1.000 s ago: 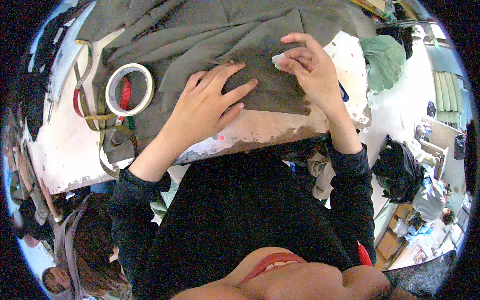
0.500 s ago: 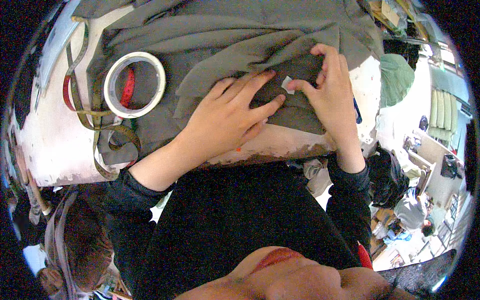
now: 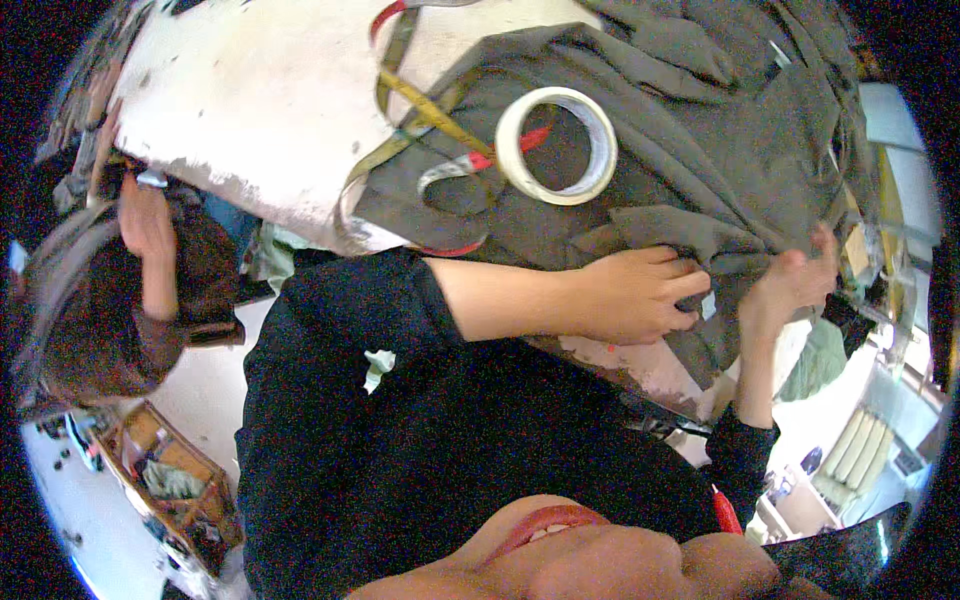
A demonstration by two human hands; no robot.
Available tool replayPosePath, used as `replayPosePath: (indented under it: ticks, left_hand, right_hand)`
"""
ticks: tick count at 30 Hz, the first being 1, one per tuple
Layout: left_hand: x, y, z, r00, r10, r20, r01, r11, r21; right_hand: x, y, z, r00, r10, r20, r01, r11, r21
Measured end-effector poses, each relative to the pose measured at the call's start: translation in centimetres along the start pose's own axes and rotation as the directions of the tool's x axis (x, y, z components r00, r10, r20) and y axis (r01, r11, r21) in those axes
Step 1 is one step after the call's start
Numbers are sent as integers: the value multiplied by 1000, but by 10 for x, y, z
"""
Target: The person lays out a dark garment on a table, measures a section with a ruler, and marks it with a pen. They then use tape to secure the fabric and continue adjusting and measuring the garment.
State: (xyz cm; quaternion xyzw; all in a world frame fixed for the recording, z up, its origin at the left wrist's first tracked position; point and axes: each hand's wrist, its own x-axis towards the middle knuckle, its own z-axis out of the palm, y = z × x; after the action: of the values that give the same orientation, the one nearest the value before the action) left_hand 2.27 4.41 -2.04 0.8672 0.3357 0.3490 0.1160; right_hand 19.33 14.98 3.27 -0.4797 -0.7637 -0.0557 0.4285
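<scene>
Dark grey-green cloth (image 3: 690, 160) lies in folds under my hands at the table's near edge. My left hand (image 3: 645, 293) rests on it with bent fingers slightly apart, holding nothing visible. Just past those fingertips a small pale piece of tape (image 3: 709, 306) sits on the cloth. My right hand (image 3: 795, 280), a bit blurred, is to the right of that piece, its thumb and fingers apart and nothing seen in them. A roll of white tape (image 3: 508, 150) lies on the cloth beyond my left forearm, over part of a yellow and red tape measure (image 3: 430, 108).
The worn white tabletop (image 3: 250, 110) stretches off to the left. Another person's hand (image 3: 146, 222), in a brown sleeve, is at the far left. A pale scrap (image 3: 379, 370) clings to my black top. A wooden crate (image 3: 170, 470) stands at the lower left.
The view has swung left, so the tape roll and cloth appear farther right. My right thumb has come away from the pale tape piece. My left fingers are more bent.
</scene>
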Motion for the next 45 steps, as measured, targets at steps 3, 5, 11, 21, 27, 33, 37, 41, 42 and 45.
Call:
replayPosePath:
  ticks: [3,5,11,21,27,33,37,41,42,45]
  left_hand:
    - [0,-4,2,999,45,-16,-45,999,15]
    - [4,-5,-4,992,127,-18,-127,991,35]
    - [0,2,-59,963,73,-260,0,963,270]
    - [-104,-37,-161,820,-405,-404,567,672,477]
    - [-145,-111,-208,715,-472,-516,699,475,535]
    - [-142,-94,-197,612,-359,-704,738,578,347]
    - [-118,-39,-157,800,-392,-454,552,776,304]
    - [-116,-36,-152,858,-448,-252,508,665,547]
    - [-118,-39,-159,726,-581,-368,676,502,540]
    - [-120,-38,-185,666,-541,-513,743,419,522]
  right_hand:
    - [-24,16,5,959,-123,255,144,988,-64]
    - [-36,24,-2,973,-148,180,168,981,-100]
    - [-66,49,-83,954,159,253,-98,967,-237]
    - [-117,54,-130,892,426,153,-380,888,-259]
    - [-46,-38,-80,883,340,323,-464,735,494]
    - [52,-179,72,893,79,442,-432,419,799]
    - [21,-163,95,950,-195,243,-20,741,672]
    - [-55,-81,29,887,-258,383,291,956,-29]
    - [-64,-61,7,822,-142,551,207,977,-56]
    - [-77,-16,-73,712,6,702,135,980,-145]
